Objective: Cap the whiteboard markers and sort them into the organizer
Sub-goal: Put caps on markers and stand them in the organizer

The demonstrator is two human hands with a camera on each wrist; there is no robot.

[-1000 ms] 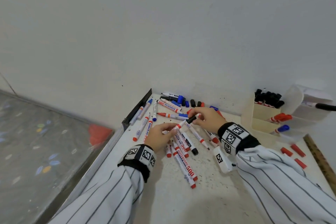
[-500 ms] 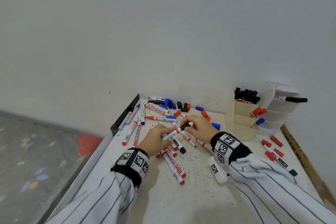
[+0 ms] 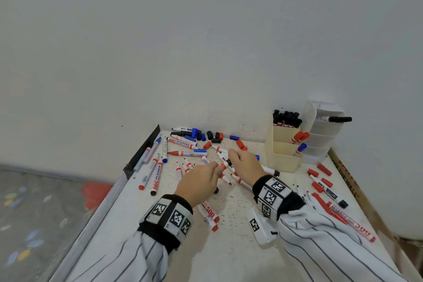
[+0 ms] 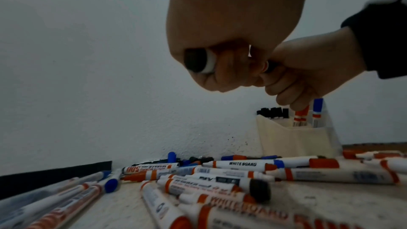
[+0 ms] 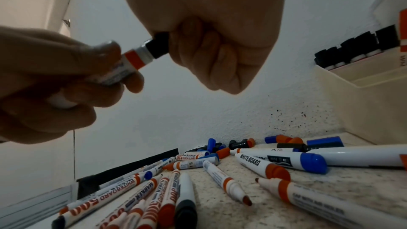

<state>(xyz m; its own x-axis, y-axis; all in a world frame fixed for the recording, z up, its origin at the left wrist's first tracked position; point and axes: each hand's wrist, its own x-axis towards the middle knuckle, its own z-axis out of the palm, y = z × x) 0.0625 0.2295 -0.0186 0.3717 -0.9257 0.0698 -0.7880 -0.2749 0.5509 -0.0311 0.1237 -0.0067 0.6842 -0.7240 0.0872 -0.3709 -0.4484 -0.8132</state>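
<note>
My left hand (image 3: 201,181) grips a white whiteboard marker (image 5: 130,62) with an orange band, held above the table. Its black end (image 4: 197,60) pokes out of my left fist (image 4: 220,55). My right hand (image 3: 246,165) curls round a black cap (image 5: 159,44) that sits on the marker's tip; its fist (image 5: 211,44) hides most of the cap. Many loose markers (image 3: 183,153) and caps (image 3: 211,135) lie on the speckled table (image 3: 229,254) below. The cream organizer (image 3: 283,155) stands at the back right with black, red and blue markers in separate compartments.
A white drawer unit (image 3: 322,135) stands beside the organizer, a black-capped marker (image 3: 335,119) sticking out of it. Red caps (image 3: 324,169) and more markers (image 3: 329,193) lie at the right. A wall runs along the back; the table's left edge has a dark rail (image 3: 142,151).
The two hands have come together and the black cap has gone onto the marker tip. The head view has swung so the table and organizer sit further left and nearer.
</note>
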